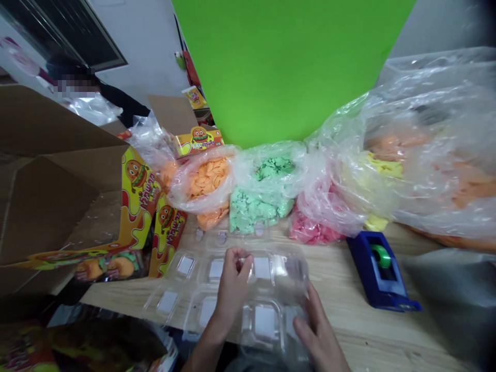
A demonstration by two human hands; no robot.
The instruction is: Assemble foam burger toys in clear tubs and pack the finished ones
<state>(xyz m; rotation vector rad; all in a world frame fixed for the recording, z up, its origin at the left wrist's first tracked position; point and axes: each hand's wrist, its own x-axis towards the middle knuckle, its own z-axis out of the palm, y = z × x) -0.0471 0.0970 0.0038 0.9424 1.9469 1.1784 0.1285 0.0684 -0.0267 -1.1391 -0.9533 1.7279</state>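
Several clear plastic clamshell containers [267, 294], with white squares in some of their wells, lie spread over the wooden table. My left hand [234, 284] is closed in a pinch above the middle of them, fingertips at a container's edge; exactly what lies between the fingertips is too small to tell. At the right side, my right hand [320, 328] grips the edge of a clear container, thumb on the near side and fingers behind. That container is blurred and tilted.
Behind stand open plastic bags of orange pieces [209, 178], green pieces [263, 206] and pink pieces [318, 222]. A blue tape dispenser [377, 274] stands right. At left are a large cardboard box [70, 170] and printed burger boxes [166, 232]. A person [112, 98] is beyond.
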